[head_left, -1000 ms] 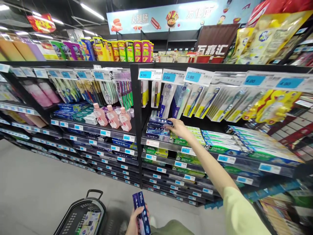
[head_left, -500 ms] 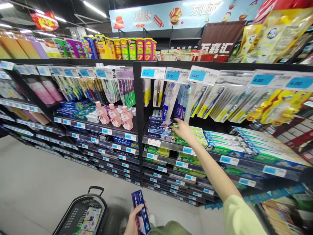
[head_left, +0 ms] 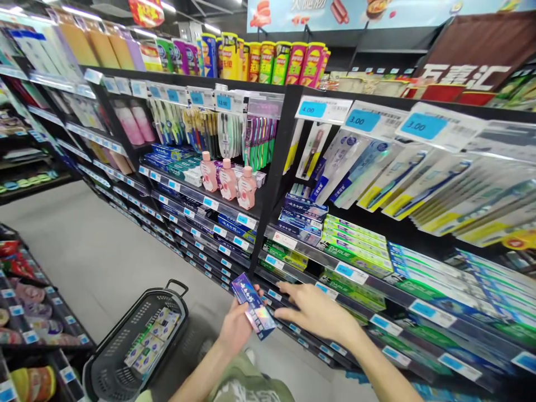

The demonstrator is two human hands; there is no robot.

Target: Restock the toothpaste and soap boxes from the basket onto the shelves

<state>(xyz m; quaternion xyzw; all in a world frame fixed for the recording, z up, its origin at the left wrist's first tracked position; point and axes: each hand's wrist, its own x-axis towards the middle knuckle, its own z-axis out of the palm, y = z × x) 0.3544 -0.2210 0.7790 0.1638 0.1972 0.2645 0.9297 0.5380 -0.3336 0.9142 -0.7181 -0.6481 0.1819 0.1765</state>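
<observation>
My left hand (head_left: pixel 234 328) is closed round a dark blue toothpaste box (head_left: pixel 252 304), held low in front of the shelves. My right hand (head_left: pixel 316 312) hovers just to the right of that box, fingers stretched out towards it, holding nothing. On the shelf above lies a stack of the same dark blue boxes (head_left: pixel 302 215), beside green Darlie boxes (head_left: pixel 355 245). Toothbrush packs (head_left: pixel 377 173) hang over them under blue price tags.
A black shopping basket (head_left: pixel 121 352) with small boxes inside stands on the grey floor at my lower left. Pink bottles (head_left: pixel 228 178) sit on the left bay's shelf. Another rack with goods (head_left: pixel 25 301) borders the aisle on the far left.
My right hand has left the stack of dark blue boxes on the shelf and come down beside the box in my left hand. The left hand has risen, and my view has swung left.
</observation>
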